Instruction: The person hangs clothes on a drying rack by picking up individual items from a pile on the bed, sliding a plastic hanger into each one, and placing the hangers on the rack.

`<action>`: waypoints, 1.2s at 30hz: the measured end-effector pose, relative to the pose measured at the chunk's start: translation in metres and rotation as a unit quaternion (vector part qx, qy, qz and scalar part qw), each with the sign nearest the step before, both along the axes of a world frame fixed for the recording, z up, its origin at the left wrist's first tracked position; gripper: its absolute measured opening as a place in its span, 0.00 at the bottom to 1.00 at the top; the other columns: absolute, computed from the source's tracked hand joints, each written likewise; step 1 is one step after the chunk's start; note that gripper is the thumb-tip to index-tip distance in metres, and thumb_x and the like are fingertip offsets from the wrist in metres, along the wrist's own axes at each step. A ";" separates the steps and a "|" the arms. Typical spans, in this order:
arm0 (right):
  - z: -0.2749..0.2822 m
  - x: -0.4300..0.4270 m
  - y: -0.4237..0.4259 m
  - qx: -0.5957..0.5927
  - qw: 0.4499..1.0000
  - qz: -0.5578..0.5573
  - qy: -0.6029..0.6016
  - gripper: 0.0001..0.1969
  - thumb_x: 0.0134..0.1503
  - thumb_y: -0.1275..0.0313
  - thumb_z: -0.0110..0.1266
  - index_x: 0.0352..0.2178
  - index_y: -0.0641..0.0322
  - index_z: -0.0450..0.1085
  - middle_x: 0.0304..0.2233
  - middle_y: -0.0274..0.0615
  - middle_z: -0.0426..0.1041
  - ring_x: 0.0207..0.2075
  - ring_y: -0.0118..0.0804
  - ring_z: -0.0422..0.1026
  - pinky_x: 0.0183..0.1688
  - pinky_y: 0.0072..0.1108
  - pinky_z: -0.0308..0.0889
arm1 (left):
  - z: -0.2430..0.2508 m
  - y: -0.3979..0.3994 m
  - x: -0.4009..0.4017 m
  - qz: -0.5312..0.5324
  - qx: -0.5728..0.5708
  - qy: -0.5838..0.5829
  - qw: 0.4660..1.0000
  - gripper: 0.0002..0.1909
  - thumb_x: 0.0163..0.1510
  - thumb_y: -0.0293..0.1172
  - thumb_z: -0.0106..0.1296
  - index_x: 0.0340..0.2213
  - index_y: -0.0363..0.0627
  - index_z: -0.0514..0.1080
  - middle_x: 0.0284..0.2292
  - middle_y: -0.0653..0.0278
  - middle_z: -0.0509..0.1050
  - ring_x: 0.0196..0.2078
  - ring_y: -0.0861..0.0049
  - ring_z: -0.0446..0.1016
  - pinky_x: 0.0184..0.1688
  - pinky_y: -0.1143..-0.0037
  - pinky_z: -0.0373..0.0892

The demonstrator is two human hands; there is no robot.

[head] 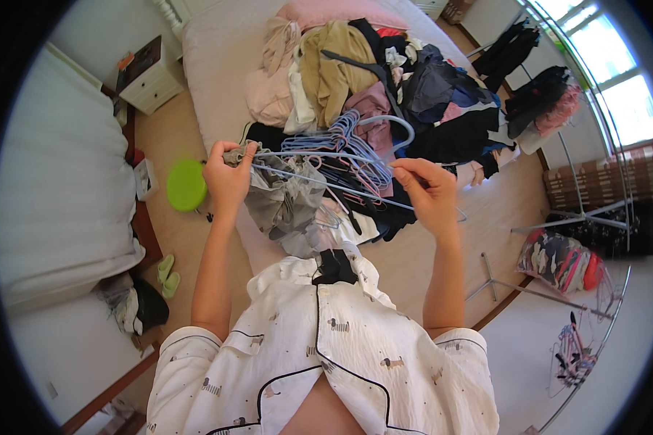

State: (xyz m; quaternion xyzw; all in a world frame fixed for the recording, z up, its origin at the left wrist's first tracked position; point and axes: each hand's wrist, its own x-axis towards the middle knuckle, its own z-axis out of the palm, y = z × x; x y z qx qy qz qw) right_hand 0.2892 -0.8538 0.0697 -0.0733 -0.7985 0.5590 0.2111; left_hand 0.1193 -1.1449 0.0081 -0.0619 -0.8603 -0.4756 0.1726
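Note:
My left hand (229, 171) grips the gathered waistband of a grey-green garment (288, 196), which hangs down in front of me, together with one end of a light blue clothes hanger (310, 154). The thumb and fingers of my right hand (427, 190) pinch the same hanger near the base of its hook, and its other end reaches past the wrist. Behind it, a heap of blue, pink and black hangers (345, 136) lies on the bed. Beyond that spreads a big pile of clothes, among them a tan garment (332, 70) and a loose black hanger (359, 62).
Garment racks (577, 215) with black clothes stand at the right, by the window. A green round stool (187, 185) and green slippers (168, 277) are on the floor at left. A bag of clothes (558, 263) and more hangers (574, 348) are at lower right.

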 end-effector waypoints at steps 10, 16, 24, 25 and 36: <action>0.014 0.005 -0.047 -0.011 0.992 -0.046 0.120 0.05 0.56 0.78 0.59 0.34 0.68 0.76 0.25 0.37 0.76 0.25 0.21 0.69 0.27 0.14 0.62 | 0.104 0.045 0.017 -0.108 -0.070 0.211 0.969 0.19 0.46 0.39 0.68 0.26 0.39 0.70 0.20 0.59 0.72 0.22 0.66 0.70 0.27 0.71 0.66; 0.051 0.020 -0.038 -0.055 0.990 -0.033 0.123 0.06 0.56 0.79 0.58 0.36 0.69 0.77 0.25 0.34 0.77 0.25 0.18 0.69 0.28 0.12 0.62 | 0.137 0.043 -0.015 -0.097 -0.087 0.267 0.955 0.18 0.47 0.41 0.67 0.28 0.39 0.73 0.21 0.59 0.73 0.22 0.68 0.70 0.28 0.71 0.67; 0.046 0.007 -0.041 -0.129 0.989 -0.023 0.074 0.06 0.57 0.78 0.57 0.35 0.70 0.76 0.23 0.32 0.74 0.25 0.17 0.67 0.28 0.12 0.62 | 0.149 0.054 -0.021 -0.173 -0.134 0.281 0.934 0.16 0.49 0.40 0.65 0.30 0.39 0.74 0.26 0.57 0.75 0.26 0.64 0.73 0.30 0.72 0.67; 0.044 0.001 -0.046 -0.116 0.990 -0.030 0.075 0.06 0.57 0.78 0.57 0.35 0.70 0.76 0.23 0.32 0.74 0.25 0.17 0.67 0.28 0.13 0.61 | 0.151 0.062 -0.016 -0.177 -0.135 0.282 0.933 0.16 0.49 0.40 0.65 0.30 0.39 0.74 0.26 0.57 0.75 0.26 0.64 0.73 0.30 0.72 0.67; 0.034 -0.008 -0.022 -0.156 0.972 -0.035 0.175 0.06 0.58 0.75 0.59 0.35 0.69 0.77 0.23 0.29 0.74 0.23 0.15 0.64 0.24 0.12 0.57 | 0.209 0.078 0.029 -0.361 -0.259 0.343 0.827 0.22 0.41 0.42 0.68 0.34 0.40 0.74 0.30 0.60 0.70 0.30 0.62 0.69 0.32 0.68 0.64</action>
